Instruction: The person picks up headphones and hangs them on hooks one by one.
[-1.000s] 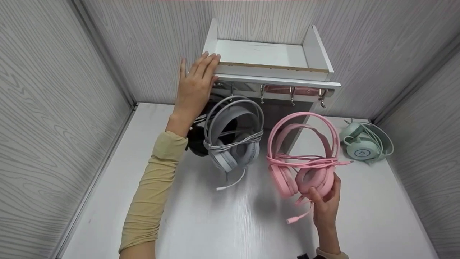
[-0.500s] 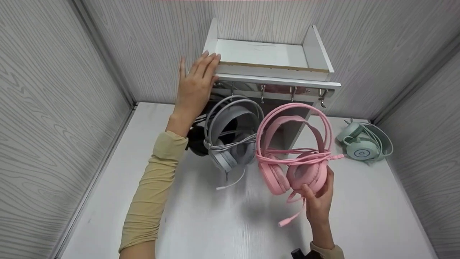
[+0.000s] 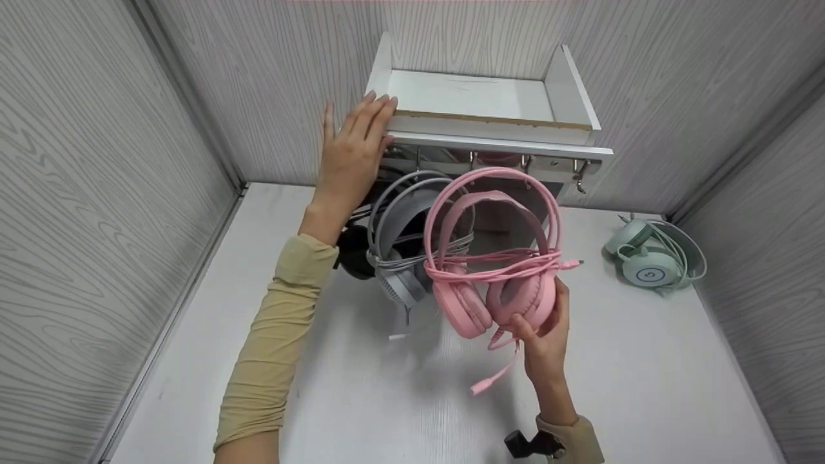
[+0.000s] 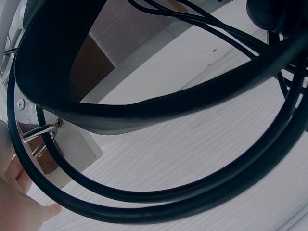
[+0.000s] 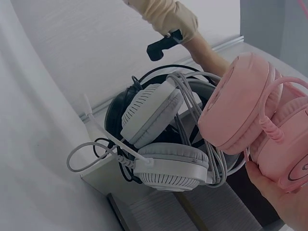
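Note:
My right hand [image 3: 544, 348] grips a pink headset [image 3: 461, 310] by its right ear cup, thumb in front. The headset is upright, its cable wound round it and its microphone hanging down. Its headband overlaps the hooks below a white shelf [image 3: 490, 131]; whether it touches one, I cannot tell. My left hand [image 3: 351, 154] rests on the shelf's left front corner with fingers extended. Beneath that hand hang a grey-white headset [image 3: 398, 287] and, behind it, a black headset [image 3: 356, 252]. The black headband [image 4: 159, 113] loops over a metal hook [image 4: 41, 132] in the left wrist view.
A mint-green headset [image 3: 651, 261] lies on the white table [image 3: 657, 374] at the right. The rightmost hook [image 3: 581, 177] carries nothing. Wood-grained panels [image 3: 84, 193] enclose the table on the left, back and right.
My right hand has carried the pink headset left and up toward the shelf's hooks, so that it now partly covers the grey-white headset. My left hand has stayed on the shelf corner.

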A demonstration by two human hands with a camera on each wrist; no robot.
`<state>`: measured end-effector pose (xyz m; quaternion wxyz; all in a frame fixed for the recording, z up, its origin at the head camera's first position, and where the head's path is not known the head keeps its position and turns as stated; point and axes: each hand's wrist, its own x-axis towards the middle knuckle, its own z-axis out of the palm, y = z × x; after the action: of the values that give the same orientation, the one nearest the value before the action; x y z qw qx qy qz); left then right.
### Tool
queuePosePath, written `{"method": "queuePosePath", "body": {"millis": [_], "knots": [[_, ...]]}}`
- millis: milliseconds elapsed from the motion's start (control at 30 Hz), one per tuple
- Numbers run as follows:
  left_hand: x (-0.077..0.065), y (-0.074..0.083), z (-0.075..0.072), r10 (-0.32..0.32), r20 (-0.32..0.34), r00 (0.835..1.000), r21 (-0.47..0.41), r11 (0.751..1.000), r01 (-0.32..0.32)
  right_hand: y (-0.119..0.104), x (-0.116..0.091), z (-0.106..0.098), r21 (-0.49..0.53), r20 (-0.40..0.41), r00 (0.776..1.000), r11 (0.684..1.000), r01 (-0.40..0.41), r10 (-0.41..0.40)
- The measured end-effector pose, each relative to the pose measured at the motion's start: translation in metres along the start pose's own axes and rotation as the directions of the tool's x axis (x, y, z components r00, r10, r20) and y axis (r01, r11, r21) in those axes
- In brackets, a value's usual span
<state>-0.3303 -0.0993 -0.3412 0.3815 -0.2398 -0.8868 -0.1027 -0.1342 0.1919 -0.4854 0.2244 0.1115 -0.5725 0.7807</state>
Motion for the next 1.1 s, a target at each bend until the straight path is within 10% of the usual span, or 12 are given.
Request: {"method": "queuePosePath", "body": {"millis": [1100], "knots": [[-0.001, 0.001, 0.0, -0.008, -0.008, 1.0, -0.058, 0.998, 0.007, 0.067, 0.012, 0.001, -0.022, 0.079, 0.956, 0.96, -0.281, 0.281]]}}
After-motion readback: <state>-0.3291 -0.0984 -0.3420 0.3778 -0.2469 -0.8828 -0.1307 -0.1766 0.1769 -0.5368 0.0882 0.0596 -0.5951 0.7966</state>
